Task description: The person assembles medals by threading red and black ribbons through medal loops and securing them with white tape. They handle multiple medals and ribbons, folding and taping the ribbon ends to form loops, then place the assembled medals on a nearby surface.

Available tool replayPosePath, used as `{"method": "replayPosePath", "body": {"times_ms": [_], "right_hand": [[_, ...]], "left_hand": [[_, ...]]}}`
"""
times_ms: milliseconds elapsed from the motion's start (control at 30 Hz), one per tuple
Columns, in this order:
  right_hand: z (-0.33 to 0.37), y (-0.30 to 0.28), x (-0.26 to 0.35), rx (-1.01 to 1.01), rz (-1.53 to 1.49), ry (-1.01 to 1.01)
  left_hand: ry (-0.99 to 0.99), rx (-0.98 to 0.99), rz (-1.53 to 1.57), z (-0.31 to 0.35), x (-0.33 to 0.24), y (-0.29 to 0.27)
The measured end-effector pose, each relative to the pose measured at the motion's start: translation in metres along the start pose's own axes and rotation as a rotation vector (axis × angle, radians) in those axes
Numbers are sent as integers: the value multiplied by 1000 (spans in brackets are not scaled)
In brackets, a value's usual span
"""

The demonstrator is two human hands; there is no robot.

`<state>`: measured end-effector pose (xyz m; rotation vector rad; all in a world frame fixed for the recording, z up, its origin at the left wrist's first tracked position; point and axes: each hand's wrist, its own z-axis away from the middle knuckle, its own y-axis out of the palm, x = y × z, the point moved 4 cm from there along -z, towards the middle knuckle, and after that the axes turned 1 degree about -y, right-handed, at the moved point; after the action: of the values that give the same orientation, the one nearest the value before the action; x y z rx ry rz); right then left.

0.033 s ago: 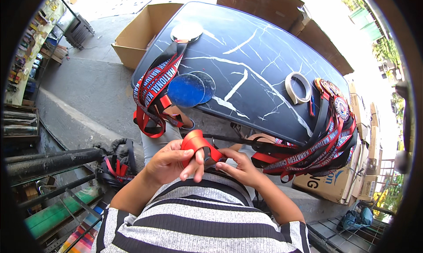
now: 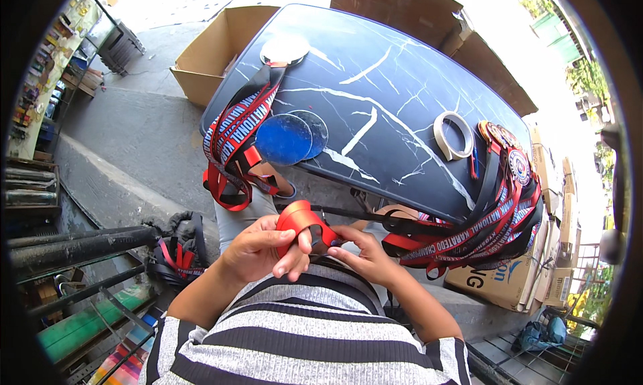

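My left hand (image 2: 258, 252) grips a folded red ribbon (image 2: 300, 219) just above my lap, below the near edge of the dark marble-patterned table (image 2: 402, 77). My right hand (image 2: 365, 254) pinches the same ribbon from the right side, where a dark strap runs off toward the right. A bundle of red, black and blue lanyards (image 2: 234, 147) hangs over the table's left edge, with a silver medal (image 2: 284, 48) at its top. A second bundle of lanyards (image 2: 489, 227) with medals (image 2: 512, 157) drapes over the right edge.
Two round blue discs (image 2: 289, 137) and a roll of pale tape (image 2: 452, 136) lie on the table. An open cardboard box (image 2: 214, 46) stands to the far left and more boxes (image 2: 502, 281) to the right. Metal pipes (image 2: 74, 247) lie at my left.
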<state>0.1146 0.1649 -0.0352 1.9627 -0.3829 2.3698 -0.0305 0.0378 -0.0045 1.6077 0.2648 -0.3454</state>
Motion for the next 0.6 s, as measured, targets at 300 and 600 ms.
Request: {"method": "replayPosePath", "body": {"times_ms": [300,600], "right_hand": [[-45,-18,81,-284,647,-562],[-119,-13,82,-197,1016,-528]], "left_hand": [[-56,-98,12,0,8,-14],[81,-314,12,12,8,-25]]}}
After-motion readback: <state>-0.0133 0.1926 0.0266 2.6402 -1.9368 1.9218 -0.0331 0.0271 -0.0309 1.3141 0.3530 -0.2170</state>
